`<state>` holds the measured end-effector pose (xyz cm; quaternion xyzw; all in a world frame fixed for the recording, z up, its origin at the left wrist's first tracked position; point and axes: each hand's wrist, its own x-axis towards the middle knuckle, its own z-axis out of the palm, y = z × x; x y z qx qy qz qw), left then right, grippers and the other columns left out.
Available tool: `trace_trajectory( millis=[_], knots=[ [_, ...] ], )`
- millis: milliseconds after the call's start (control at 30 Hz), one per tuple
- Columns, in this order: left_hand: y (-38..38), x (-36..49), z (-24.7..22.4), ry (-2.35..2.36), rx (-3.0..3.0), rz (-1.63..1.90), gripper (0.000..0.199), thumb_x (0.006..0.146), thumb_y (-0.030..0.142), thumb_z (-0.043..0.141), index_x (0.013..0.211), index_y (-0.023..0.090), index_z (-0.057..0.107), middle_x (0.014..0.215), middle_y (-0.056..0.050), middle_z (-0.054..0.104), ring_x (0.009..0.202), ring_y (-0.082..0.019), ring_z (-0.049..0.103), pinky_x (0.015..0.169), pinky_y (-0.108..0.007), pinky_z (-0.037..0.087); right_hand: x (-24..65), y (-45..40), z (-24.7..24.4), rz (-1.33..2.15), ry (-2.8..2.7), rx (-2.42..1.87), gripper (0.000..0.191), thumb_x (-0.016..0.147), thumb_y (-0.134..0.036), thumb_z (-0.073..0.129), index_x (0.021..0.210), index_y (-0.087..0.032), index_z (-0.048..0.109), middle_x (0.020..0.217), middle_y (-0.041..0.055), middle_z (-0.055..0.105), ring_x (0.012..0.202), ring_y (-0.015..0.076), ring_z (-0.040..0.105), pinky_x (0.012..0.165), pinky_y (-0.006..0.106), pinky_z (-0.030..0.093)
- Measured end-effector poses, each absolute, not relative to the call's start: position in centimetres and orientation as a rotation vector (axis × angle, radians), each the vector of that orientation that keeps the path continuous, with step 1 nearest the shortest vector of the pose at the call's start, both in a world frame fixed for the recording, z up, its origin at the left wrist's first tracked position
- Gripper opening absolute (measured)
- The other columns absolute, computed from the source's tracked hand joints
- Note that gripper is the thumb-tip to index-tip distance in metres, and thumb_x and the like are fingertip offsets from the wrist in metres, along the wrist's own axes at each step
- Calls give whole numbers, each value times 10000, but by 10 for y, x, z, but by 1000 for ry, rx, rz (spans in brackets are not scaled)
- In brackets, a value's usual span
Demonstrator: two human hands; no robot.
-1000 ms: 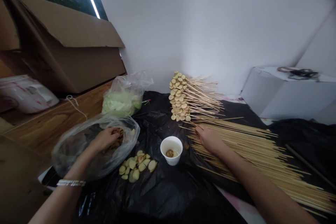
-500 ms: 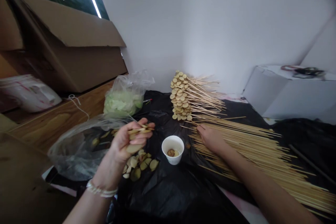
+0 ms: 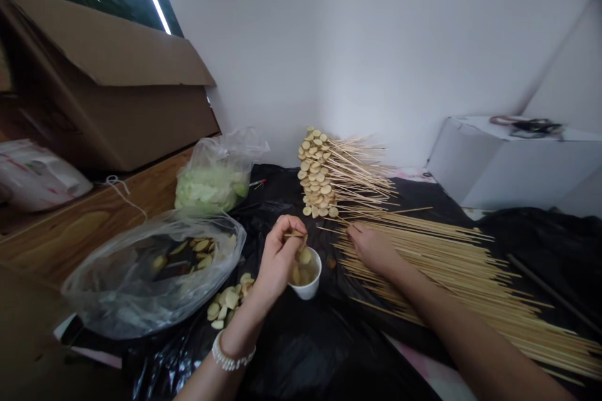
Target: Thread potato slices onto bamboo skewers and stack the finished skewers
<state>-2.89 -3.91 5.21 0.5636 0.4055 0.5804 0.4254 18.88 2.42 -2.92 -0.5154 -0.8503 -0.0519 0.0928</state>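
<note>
My left hand (image 3: pixel 282 252) is closed on a few thin potato slices (image 3: pixel 305 255) just above a white paper cup (image 3: pixel 306 291). Its fingers hide part of the cup, and which slices are still held there is hard to tell. On the right, my right hand (image 3: pixel 371 248) pinches a bamboo skewer (image 3: pixel 342 221) at the near end of a wide row of bare skewers (image 3: pixel 446 276). Behind the cup stands a pile of skewered potato slices (image 3: pixel 316 172), sticks pointing right. Loose slices (image 3: pixel 228 301) lie beside my left forearm.
An open clear plastic bag (image 3: pixel 155 288) with more slices lies at left. Behind it is a bag of pale green vegetable pieces (image 3: pixel 211 185). A large cardboard box (image 3: pixel 117 106) stands back left, a white box (image 3: pixel 498 163) back right. Black plastic sheeting (image 3: pixel 320 351) covers the surface.
My left hand has moved right, from above the loose slices to over the cup, carrying slices and turning downward. The right hand keeps its pinch near the skewer ends. The view has shifted slightly.
</note>
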Motion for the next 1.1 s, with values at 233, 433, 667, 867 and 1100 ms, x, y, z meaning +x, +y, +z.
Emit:
trace_trajectory(
  millis=[233, 433, 667, 867, 1100],
  knots=[
    [-43, -35, 58, 1029, 1707, 1287, 96, 753, 104, 494, 777, 177, 549, 887, -13, 494, 675, -118, 551, 631, -269, 461, 188, 23, -25, -130, -2525, -1548, 198, 897, -141, 403, 1017, -166, 558, 1032, 85, 601, 871, 179, 562, 683, 264, 365],
    [-39, -52, 70, 1032, 2129, 1076, 158, 722, 59, 582, 799, 182, 643, 964, -54, 566, 910, -172, 559, 835, -318, 441, 188, 23, -25, -111, -2529, -1564, 204, 902, -153, 402, 1030, -169, 560, 1043, 87, 598, 876, 178, 560, 694, 262, 370],
    [-26, -63, 76, 890, 1507, 1082, 145, 740, 192, 702, 873, 173, 650, 987, -58, 618, 802, -137, 614, 673, -228, 499, 188, 23, -25, -150, -2534, -1550, 187, 906, -163, 399, 1002, -174, 559, 1019, 75, 602, 851, 175, 567, 668, 263, 358],
    [32, -55, 61, 566, 623, 1135, 107, 817, 109, 601, 908, 165, 597, 970, -68, 624, 729, -70, 621, 625, -129, 516, 187, 22, -24, -185, -2518, -1568, 206, 927, -194, 372, 990, -176, 567, 1000, 71, 613, 802, 166, 571, 608, 267, 328],
    [58, -44, 28, 434, 185, 951, 132, 883, 182, 467, 840, 122, 576, 875, -104, 611, 732, -126, 645, 559, -171, 550, 187, 24, -26, -157, -2510, -1574, 222, 932, -183, 358, 994, -178, 571, 1018, 75, 620, 792, 153, 562, 612, 258, 327]
  ],
)
